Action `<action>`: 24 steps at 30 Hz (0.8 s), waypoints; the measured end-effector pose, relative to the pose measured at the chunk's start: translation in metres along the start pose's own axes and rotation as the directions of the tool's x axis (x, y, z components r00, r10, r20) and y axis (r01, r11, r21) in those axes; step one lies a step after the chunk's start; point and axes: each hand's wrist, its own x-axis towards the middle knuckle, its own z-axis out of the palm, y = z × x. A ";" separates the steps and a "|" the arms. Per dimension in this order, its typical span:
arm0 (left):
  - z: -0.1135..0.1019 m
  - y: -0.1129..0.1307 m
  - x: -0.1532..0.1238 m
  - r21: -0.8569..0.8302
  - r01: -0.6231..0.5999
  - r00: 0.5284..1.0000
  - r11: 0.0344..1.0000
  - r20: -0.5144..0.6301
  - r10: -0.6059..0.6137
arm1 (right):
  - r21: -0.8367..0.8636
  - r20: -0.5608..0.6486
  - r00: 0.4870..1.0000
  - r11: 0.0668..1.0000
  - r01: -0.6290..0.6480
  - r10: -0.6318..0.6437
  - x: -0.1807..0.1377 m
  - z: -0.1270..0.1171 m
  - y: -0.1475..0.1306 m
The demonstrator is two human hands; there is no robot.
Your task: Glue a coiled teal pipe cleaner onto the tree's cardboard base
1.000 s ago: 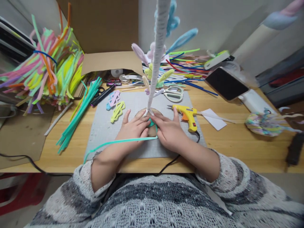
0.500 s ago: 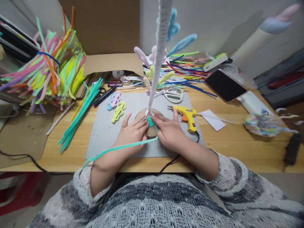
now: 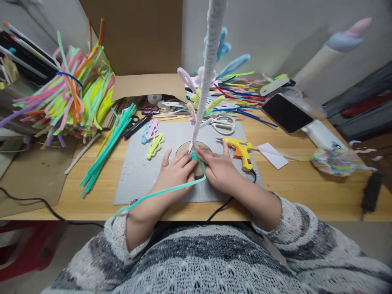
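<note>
Both hands (image 3: 175, 173) (image 3: 222, 170) still touch teal strip (image 3: 165, 190) on disc (image 3: 199, 170).

1. Round base (image 3: 198, 170): flat, brown, lying at the centre of the frame, partly covered.
2. White stem (image 3: 206, 77): wrapped, rising from the base, leaning slightly right and leaving the top edge; its foot splits into short white prongs.
3. Pastel petals (image 3: 234, 66): blue, pink and yellow-green, showing along the stem.
4. Teal strand (image 3: 171, 189): fuzzy, bunched at the stem's foot, bending and trailing to the lower left.
</note>
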 end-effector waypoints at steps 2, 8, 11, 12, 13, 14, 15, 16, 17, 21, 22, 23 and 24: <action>0.000 0.001 0.001 0.020 -0.014 1.000 1.000 0.000 0.014 | 0.060 0.005 1.000 0.998 -0.017 0.017 0.001 -0.002 0.002; 0.000 0.003 0.002 0.086 -0.055 0.998 0.995 0.017 0.054 | 0.095 0.017 1.000 0.995 -0.014 0.012 0.002 -0.002 0.006; 0.002 0.003 0.002 0.113 -0.084 0.996 0.990 0.015 0.083 | 0.090 0.011 1.000 0.996 -0.017 0.016 0.002 -0.001 0.004; 0.003 0.003 0.002 0.116 -0.084 0.996 0.990 0.011 0.083 | 0.091 0.010 1.000 0.996 -0.019 0.018 0.001 -0.001 0.004; 0.003 0.002 0.002 0.113 -0.079 0.997 0.991 0.006 0.079 | 0.093 0.009 1.000 0.995 -0.020 0.020 0.001 -0.002 0.003; 0.004 0.002 0.002 0.103 -0.072 0.997 0.992 -0.001 0.072 | 0.095 0.007 1.000 0.995 -0.022 0.021 0.001 -0.002 0.002; 0.004 0.002 0.002 0.087 -0.063 0.998 0.994 -0.006 0.064 | 0.098 0.005 1.000 0.995 -0.023 0.023 0.001 -0.002 0.002; 0.004 0.001 0.002 0.068 -0.052 0.999 0.996 -0.013 0.053 | 0.102 0.005 1.000 0.994 -0.026 0.026 0.001 -0.003 0.001; 0.004 0.001 0.002 0.050 -0.038 0.999 0.998 -0.020 0.039 | 0.106 0.006 1.000 0.994 -0.031 0.031 0.001 -0.003 0.001; 0.002 0.001 0.004 0.014 0.005 1.000 1.000 -0.030 -0.005 | 0.110 0.017 0.999 0.993 -0.044 0.042 0.002 -0.004 0.000; 0.002 0.001 0.005 0.014 0.005 1.000 1.000 -0.024 -0.005 | 0.111 0.017 0.999 0.993 -0.043 0.041 0.002 -0.004 0.000; 0.002 0.002 0.005 0.015 0.000 1.000 1.000 -0.018 0.000 | 0.113 0.015 0.999 0.993 -0.041 0.039 0.002 -0.004 0.000; 0.002 0.002 0.005 0.020 -0.006 1.000 1.000 -0.013 0.007 | 0.115 0.012 0.999 0.993 -0.039 0.038 0.002 -0.004 0.000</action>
